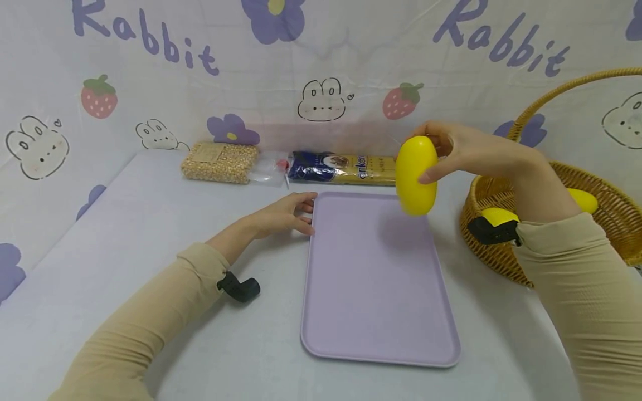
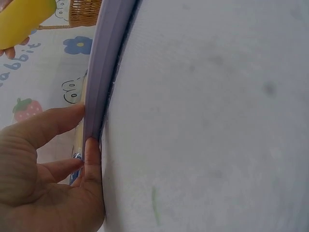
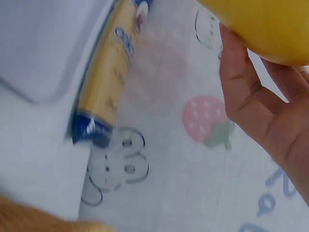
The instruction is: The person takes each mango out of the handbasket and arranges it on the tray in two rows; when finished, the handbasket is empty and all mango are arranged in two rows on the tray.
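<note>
Yellow fruit [image 1: 413,189], a smooth, glossy oval, is held on end above the far right of the matte lilac tray [image 1: 376,278]. The right hand [image 1: 468,150] pinches it between thumb and fingers, its rounded lower end below the thumb. The left hand [image 1: 281,216], fingers loosely spread, touches the tray's raised left rim. Right stands a woven wicker basket [image 1: 619,223].

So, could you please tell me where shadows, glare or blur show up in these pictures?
Head view: a small highlight on the yellow object, a soft shadow on the lilac tray; left wrist view: dimmer overall; right wrist view: lettering on the blue-and-gold packet looks blurred.
</note>
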Demonstrator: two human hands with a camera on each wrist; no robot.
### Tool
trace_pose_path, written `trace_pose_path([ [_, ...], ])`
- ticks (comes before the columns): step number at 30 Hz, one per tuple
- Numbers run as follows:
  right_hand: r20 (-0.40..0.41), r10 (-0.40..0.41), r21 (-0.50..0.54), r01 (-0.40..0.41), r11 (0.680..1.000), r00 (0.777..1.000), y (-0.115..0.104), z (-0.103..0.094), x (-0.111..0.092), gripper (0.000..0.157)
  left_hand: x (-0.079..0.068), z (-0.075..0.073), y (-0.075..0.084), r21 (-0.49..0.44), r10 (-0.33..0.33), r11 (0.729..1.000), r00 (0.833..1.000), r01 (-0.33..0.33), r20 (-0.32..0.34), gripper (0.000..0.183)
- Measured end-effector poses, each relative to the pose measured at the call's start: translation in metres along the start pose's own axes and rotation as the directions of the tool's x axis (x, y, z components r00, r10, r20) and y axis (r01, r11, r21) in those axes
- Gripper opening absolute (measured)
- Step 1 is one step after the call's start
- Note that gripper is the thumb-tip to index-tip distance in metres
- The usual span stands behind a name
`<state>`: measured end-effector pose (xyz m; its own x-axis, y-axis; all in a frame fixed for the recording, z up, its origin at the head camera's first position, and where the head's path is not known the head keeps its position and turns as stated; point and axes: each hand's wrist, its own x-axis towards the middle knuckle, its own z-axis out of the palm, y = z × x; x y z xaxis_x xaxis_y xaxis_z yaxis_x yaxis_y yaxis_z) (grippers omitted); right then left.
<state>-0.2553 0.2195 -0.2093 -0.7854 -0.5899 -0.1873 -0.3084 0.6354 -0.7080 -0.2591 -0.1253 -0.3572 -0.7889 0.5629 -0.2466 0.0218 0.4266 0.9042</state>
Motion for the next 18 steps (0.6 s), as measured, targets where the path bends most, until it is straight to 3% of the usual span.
trace_pose_path([
  [10, 0.090, -0.027, 0.092, 0.018, 0.996, 0.996, 0.000, 0.029, 0.031, 0.056, 0.001, -0.001, -0.002, -0.007, -0.002, 1.000, 1.000, 0.002, 0.004, 0.092],
  [18, 0.123, -0.031, 0.095, 0.019, 0.995, 0.992, 0.008, 0.054, 0.058, 0.061, 0.001, -0.001, -0.002, -0.010, -0.003, 1.000, 1.000, 0.003, 0.002, 0.091],
])
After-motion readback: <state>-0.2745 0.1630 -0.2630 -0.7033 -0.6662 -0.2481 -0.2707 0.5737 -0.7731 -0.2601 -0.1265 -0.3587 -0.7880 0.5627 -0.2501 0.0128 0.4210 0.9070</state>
